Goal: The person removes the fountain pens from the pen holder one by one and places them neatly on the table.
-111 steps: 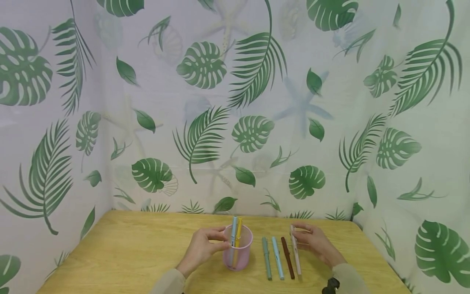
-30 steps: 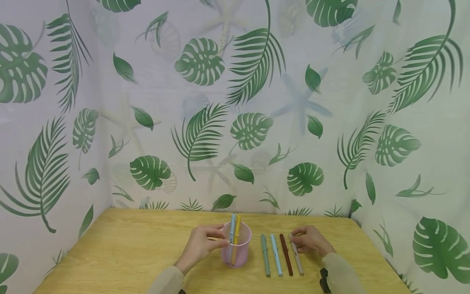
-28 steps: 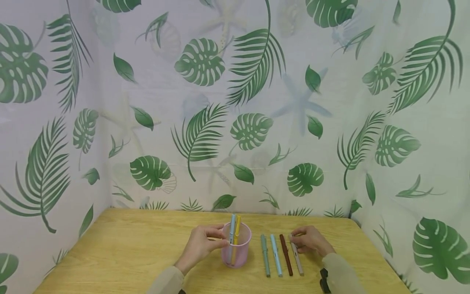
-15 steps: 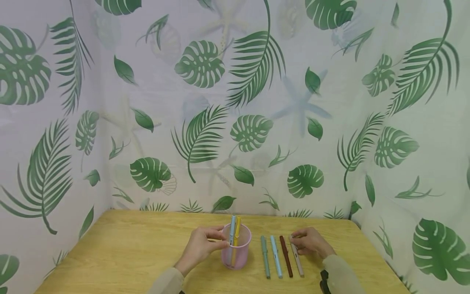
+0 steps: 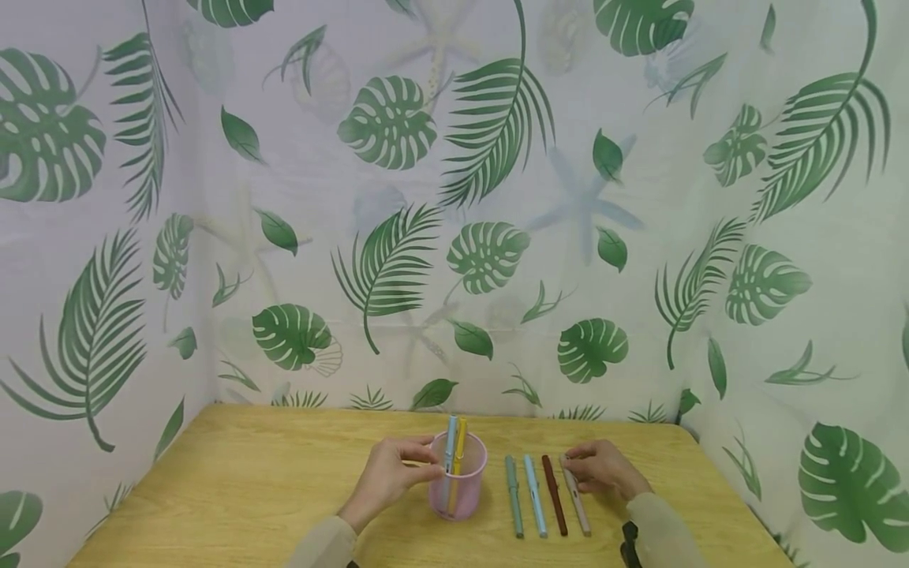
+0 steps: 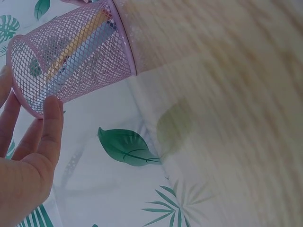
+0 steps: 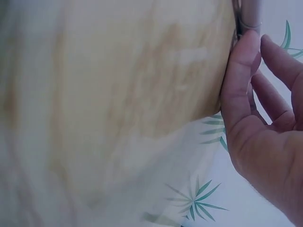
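Observation:
In the head view, my left hand (image 5: 389,476) holds the left side of a pink mesh pen cup (image 5: 470,495), thumb in front and fingers behind. A light blue pen (image 5: 450,438) and a yellow pen (image 5: 461,439) stand in the cup. The left wrist view shows fingertips at the rim of the pen cup (image 6: 90,87). My right hand (image 5: 604,467) pinches the far end of a pinkish-grey pen (image 5: 579,513) lying on the table. In the right wrist view, thumb and fingers meet near that pen's end (image 7: 251,14).
Left of the pinkish-grey pen lie a brown pen (image 5: 555,501), a light blue pen (image 5: 536,501) and a green pen (image 5: 514,501), roughly parallel on the wooden table (image 5: 284,473). A leaf-patterned cloth (image 5: 511,339) rises behind the table and along both sides.
Over the last few seconds the right hand has lowered the pinkish-grey pen's raised far end to the table, beside the brown pen. During the last second both hands stay almost still.

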### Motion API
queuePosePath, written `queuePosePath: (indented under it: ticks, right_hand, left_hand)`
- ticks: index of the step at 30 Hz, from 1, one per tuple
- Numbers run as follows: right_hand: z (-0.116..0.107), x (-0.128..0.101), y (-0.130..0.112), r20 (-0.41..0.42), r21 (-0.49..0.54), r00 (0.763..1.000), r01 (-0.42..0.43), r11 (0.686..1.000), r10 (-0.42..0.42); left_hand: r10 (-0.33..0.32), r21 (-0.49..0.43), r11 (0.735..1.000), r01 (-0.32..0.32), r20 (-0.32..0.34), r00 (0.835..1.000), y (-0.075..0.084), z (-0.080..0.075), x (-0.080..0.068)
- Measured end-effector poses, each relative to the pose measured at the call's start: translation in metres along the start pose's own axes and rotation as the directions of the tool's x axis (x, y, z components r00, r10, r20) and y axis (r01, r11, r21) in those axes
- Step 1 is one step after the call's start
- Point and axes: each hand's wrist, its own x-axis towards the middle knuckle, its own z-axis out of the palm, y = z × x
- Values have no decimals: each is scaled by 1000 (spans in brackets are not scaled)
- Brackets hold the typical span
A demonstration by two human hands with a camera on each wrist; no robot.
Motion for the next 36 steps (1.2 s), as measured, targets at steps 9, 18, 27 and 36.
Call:
queuePosePath:
  ticks: [9,18,27,36]
  right_hand:
    - [-2,0,2,-4,34,1000,17,999,-17]
    - [-10,-5,1,-20,35,998,52,998,-51]
    - [-8,-7,-4,21,92,999,39,995,-41]
    - [-2,-13,-15,44,89,995,87,992,-91]
  left_hand:
    - [-2,-5,1000,2,-2,1000,1,0,2]
    - [-2,-1,1000,2,-5,1000,2,0,2]
    - [2,-8,1000,-2,-1,1000,1,0,-1]
    - [19,7,1000,-19,-10,1000,0,1,0]
